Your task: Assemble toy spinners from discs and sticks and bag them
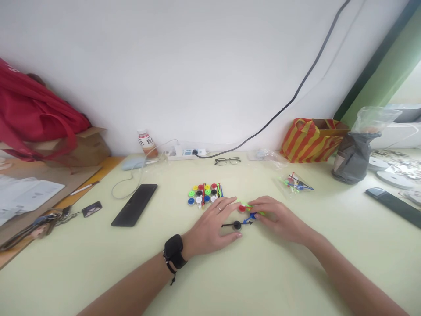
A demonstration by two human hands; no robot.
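My left hand [210, 226] rests with its fingers apart, curved around a black disc [237, 225] that has a black arrow [248, 223] across it. My right hand [279, 217] has its fingertips among small plastic arrows and discs. Between its thumb and fingers a green arrow [262, 213] shows in part, and a blue arrow [251, 216] lies by the thumb tip. Near the fingertips of both hands sits a red disc [242, 208]. Just beyond my left hand, several coloured discs [199, 193] stand in rows, with a red arrow [203, 195] laid over them.
A clear bag of arrows [297, 183] lies to the right. Glasses [227, 161] and a power strip [186, 153] are along the wall. A black phone [134, 205] and a bottle [147, 142] are on the left. A striped bag [311, 139] and grey bag [353, 156] stand back right.
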